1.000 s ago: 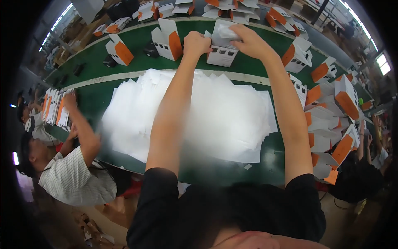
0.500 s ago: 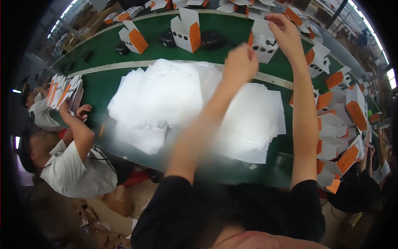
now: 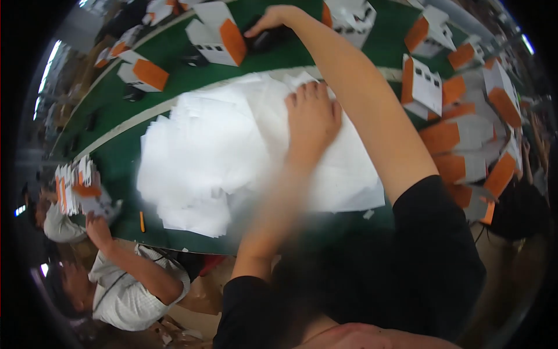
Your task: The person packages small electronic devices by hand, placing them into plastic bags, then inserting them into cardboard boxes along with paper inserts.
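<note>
My left hand lies on a pile of white paper sheets, its fingers stretched out over the right-hand part. At the far side of the green table, my right hand grips a rounded black device from above; its fingertips are partly hidden. Just left of that device stands an open white-and-orange carton, flaps up. Another open carton stands to the right, beyond my right forearm, with something white inside.
More cartons and black devices stand along the far green strip. Cartons crowd the right side. At left, a co-worker handles a stack of flat cartons; an orange-handled tool lies near them.
My right hand has left the carton at the right and reached left to the black device. My left hand has come down onto the sheets. The view has turned.
</note>
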`<state>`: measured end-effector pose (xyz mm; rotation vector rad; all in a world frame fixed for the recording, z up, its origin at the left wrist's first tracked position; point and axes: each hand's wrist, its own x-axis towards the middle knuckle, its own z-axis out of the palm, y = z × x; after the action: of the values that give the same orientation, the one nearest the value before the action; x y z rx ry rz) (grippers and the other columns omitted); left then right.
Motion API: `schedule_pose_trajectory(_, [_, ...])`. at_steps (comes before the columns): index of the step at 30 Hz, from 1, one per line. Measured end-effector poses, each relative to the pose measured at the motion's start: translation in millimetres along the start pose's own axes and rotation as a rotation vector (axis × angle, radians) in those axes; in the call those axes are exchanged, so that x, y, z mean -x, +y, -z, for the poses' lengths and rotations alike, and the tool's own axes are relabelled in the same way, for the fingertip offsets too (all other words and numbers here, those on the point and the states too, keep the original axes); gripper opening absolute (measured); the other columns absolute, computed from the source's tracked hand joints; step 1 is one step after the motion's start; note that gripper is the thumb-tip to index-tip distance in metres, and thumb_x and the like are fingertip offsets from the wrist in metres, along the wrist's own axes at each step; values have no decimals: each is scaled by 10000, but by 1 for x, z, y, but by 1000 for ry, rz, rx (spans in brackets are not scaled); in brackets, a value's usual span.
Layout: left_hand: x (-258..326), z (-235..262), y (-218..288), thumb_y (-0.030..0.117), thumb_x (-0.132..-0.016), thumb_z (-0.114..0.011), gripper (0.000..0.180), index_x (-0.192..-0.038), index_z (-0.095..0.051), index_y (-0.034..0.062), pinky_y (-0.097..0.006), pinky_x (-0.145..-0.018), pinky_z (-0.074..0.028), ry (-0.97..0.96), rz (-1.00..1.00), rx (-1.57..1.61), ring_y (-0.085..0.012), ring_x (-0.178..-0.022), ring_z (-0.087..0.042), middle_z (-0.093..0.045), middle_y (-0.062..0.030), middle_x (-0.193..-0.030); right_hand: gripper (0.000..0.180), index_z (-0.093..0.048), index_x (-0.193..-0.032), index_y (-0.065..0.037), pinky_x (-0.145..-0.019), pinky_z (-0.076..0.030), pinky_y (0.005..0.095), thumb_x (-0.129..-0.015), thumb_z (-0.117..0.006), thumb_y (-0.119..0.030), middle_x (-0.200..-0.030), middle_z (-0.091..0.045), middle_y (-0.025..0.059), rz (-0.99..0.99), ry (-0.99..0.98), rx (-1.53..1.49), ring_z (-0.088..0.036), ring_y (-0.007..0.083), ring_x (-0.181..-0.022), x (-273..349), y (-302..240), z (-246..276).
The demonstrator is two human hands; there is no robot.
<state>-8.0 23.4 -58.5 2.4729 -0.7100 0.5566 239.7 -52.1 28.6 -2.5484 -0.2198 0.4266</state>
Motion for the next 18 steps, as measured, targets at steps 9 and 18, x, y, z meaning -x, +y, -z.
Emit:
schedule_pose_trajectory(9, [-16, 18, 7, 154, -899, -653, 244, -1092, -629, 6, -401, -845, -480, -37, -9, 298, -323, -986, -597, -631, -167, -1061, 608, -613, -1216, 32, -804, -550, 331, -728, -890, -204, -1106, -699, 140, 377, 498, -714, -671, 208, -991, 221, -6, 45])
schedule_pose_trajectory(18, [-20, 55, 25, 248, -892, -719, 272, -901, -672, -21, -349, -673, -505, -630, 277, 283, -244, -697, -630, -676, -124, -772, 680, -572, -1297, 56, -946, -521, 333, -757, -892, -204, -1184, -677, 162, 338, 655, -1128, -654, 227, -1061, 285, 60, 35])
